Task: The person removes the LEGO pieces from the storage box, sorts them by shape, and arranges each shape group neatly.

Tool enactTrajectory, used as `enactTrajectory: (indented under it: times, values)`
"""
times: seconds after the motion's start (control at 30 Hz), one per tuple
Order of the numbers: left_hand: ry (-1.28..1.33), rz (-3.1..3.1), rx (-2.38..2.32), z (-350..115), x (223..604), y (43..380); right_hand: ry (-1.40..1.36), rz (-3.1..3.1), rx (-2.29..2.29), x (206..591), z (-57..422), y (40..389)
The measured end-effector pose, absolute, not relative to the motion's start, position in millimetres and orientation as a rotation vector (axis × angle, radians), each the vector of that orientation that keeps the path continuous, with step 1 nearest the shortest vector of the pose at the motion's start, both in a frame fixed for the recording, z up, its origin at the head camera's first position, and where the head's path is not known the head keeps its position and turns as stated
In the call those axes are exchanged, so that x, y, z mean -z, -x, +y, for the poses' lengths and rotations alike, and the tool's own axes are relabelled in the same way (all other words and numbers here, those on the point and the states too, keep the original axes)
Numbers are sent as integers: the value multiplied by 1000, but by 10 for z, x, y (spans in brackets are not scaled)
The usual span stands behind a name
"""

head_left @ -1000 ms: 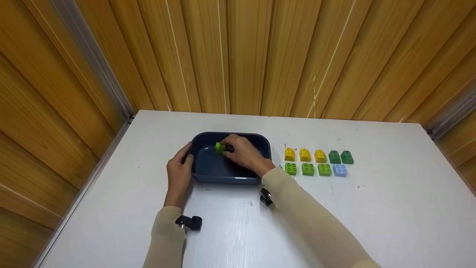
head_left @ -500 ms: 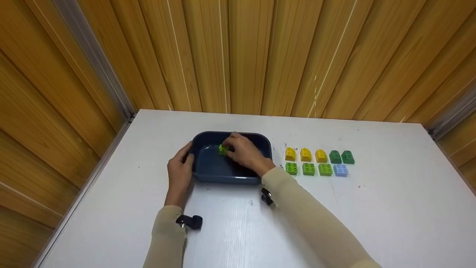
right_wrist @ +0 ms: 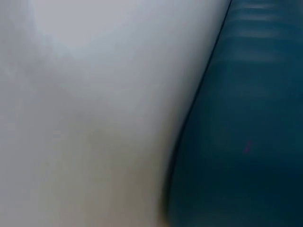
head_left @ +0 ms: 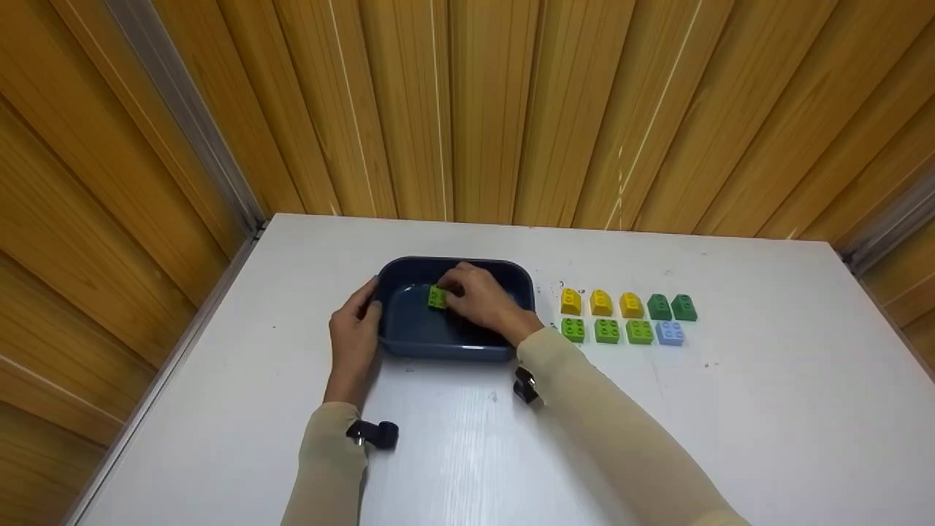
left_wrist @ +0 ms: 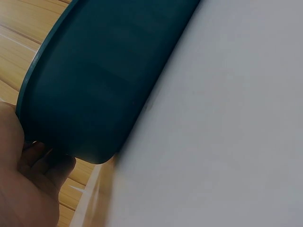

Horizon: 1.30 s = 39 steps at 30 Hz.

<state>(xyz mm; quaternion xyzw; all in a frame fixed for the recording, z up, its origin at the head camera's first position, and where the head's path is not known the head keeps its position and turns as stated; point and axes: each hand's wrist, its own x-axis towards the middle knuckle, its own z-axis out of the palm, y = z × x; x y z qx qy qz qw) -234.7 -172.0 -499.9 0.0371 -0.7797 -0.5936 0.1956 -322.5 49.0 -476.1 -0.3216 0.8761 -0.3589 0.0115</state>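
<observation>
A dark blue tray (head_left: 438, 351) with rounded corners stands on the table; its outer wall looks teal in the left wrist view. My left hand (head_left: 353, 332) grips the tray's left end, and the left wrist view has the fingers (left_wrist: 59, 170) curled against its end wall. Inside the tray, my right hand (head_left: 482, 298) pinches a light green toy building brick (head_left: 437, 296) between thumb and fingers, its studs facing left. The fingers cover the brick's right side. Only the tray's wall (right_wrist: 246, 109) and the white tabletop show in the right wrist view, not the hand.
Right of the tray lie two rows of bricks: yellow sloped bricks (head_left: 601, 302) and dark green sloped bricks (head_left: 659, 307) behind, light green bricks (head_left: 606, 331) and a light blue brick (head_left: 670, 333) in front. A wood-panelled wall (head_left: 482, 109) rises behind the white table (head_left: 453, 438).
The green brick has shifted slightly right and turned in my right hand, so more of its studded face shows. My left hand keeps its place on the tray.
</observation>
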Motion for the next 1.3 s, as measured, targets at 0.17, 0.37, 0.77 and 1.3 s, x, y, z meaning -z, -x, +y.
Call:
enactTrajectory:
  times: [0.17,0.37,0.77,1.3]
  values:
    - [-104,-2183,1662,-1715,4985,2356,999,2716,1128,4764,501,3232]
    - [-106,-2177,1662,-1714,4986,2360,1009,2708,1091,4765,507,3234]
    - [-116,-2187,1669,-1710,4988,2360,961,2714,988,4748,475,3223]
    - [-94,-2190,1633,-1730,5009,2360,990,2713,1023,4722,489,3220]
